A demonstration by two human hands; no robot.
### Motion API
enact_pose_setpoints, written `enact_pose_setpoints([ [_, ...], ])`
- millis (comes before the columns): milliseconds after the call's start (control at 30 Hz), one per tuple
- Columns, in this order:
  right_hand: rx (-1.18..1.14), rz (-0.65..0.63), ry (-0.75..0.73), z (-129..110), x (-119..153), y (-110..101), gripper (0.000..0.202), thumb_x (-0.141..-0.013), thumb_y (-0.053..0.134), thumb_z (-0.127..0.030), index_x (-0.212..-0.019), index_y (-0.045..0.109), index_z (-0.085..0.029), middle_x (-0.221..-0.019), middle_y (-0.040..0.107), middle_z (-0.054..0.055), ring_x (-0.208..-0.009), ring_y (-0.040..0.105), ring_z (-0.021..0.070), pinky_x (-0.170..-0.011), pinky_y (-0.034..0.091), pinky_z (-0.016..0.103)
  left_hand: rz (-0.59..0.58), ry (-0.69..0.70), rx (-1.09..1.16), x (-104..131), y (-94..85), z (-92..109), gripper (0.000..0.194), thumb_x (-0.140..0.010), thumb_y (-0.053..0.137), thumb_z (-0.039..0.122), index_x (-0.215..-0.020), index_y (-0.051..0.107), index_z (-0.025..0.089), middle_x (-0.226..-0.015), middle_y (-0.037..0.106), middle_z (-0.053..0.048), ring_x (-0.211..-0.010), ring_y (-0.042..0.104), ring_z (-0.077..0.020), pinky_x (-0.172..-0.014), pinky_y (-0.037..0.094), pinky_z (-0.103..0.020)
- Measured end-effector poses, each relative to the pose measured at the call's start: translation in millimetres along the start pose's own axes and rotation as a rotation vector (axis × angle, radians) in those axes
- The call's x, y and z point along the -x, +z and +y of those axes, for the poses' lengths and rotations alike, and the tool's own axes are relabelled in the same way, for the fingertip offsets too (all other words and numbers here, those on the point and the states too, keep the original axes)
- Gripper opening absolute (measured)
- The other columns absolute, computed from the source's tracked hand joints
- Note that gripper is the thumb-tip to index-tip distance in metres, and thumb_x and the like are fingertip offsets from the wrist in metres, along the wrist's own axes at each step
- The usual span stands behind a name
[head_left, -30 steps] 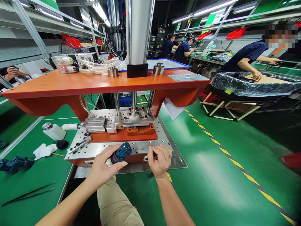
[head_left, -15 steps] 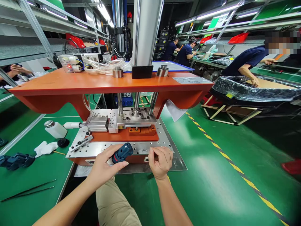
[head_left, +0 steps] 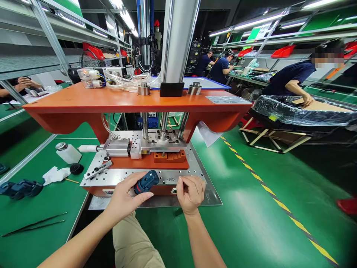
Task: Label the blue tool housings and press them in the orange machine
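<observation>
My left hand (head_left: 122,195) grips a dark blue battery pack (head_left: 147,181) between thumb and fingers, in front of the press's metal base. A small red mark shows on the pack's side. To the right of it, my right hand (head_left: 191,193) is closed, thumb against curled fingers; whatever it pinches, if anything, is hidden. Behind both hands stands the press with its orange top plate (head_left: 111,100) and perforated metal base plate (head_left: 139,172). An orange fixture block (head_left: 169,156) sits under the press's steel ram plate (head_left: 164,142).
On the green bench at left are several dark blue parts (head_left: 21,189), tweezers (head_left: 36,224), a white bottle (head_left: 68,153), a black cap (head_left: 76,169) and crumpled white tissue (head_left: 55,175). A co-worker (head_left: 292,76) leans over a plastic-wrapped cart (head_left: 301,115) at right. Yellow-black tape (head_left: 267,188) marks the floor.
The view has shifted slightly, so the press appears a little further right and lower. Both hands keep nearly the same pose. The co-worker at the right has moved a hand slightly.
</observation>
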State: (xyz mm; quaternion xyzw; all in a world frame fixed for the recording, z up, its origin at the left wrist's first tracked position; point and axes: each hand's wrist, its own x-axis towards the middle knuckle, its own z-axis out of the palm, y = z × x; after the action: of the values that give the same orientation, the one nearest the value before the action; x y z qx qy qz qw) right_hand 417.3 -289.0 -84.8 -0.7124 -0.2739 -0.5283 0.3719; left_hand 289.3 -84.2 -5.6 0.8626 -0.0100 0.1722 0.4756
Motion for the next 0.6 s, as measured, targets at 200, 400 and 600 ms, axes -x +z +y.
enact_pose_setpoints([
  [200, -0.004, -0.005, 0.009, -4, 0, -2, 0.013, -0.086, 0.068, -0.011, -0.091, 0.063, -0.022, -0.079, 0.066, 0.002, -0.078, 0.061, 0.0191, -0.081, 0.052, 0.038, 0.009, 0.0, -0.009, 0, -0.4, 0, 0.046, -0.084, 0.076, 0.04, -0.126, 0.067, 0.023, -0.124, 0.072, -0.01, -0.115, 0.067, -0.027, -0.103, 0.052, -0.044],
  [400, -0.127, -0.283, 0.038, 6, -52, -8, 0.011, -0.092, 0.064, -0.016, -0.101, 0.067, -0.022, -0.095, 0.07, 0.005, -0.091, 0.062, 0.0204, -0.084, 0.048, 0.037, 0.014, -0.005, 0.001, -1, 0.1, 1, 0.046, -0.082, 0.077, 0.039, -0.124, 0.069, 0.024, -0.123, 0.073, -0.009, -0.113, 0.068, -0.0269, -0.102, 0.054, -0.042],
  [600, -0.255, -0.86, -0.028, 48, -131, 51, 0.03, -0.078, 0.076, -0.021, -0.107, 0.068, -0.021, -0.11, 0.069, 0.007, -0.11, 0.059, 0.0271, -0.1, 0.046, 0.045, 0.041, -0.11, 0.047, -4, -5.2, 2, 0.053, -0.077, 0.08, 0.042, -0.124, 0.07, 0.022, -0.122, 0.074, -0.01, -0.111, 0.07, -0.0283, -0.101, 0.056, -0.043],
])
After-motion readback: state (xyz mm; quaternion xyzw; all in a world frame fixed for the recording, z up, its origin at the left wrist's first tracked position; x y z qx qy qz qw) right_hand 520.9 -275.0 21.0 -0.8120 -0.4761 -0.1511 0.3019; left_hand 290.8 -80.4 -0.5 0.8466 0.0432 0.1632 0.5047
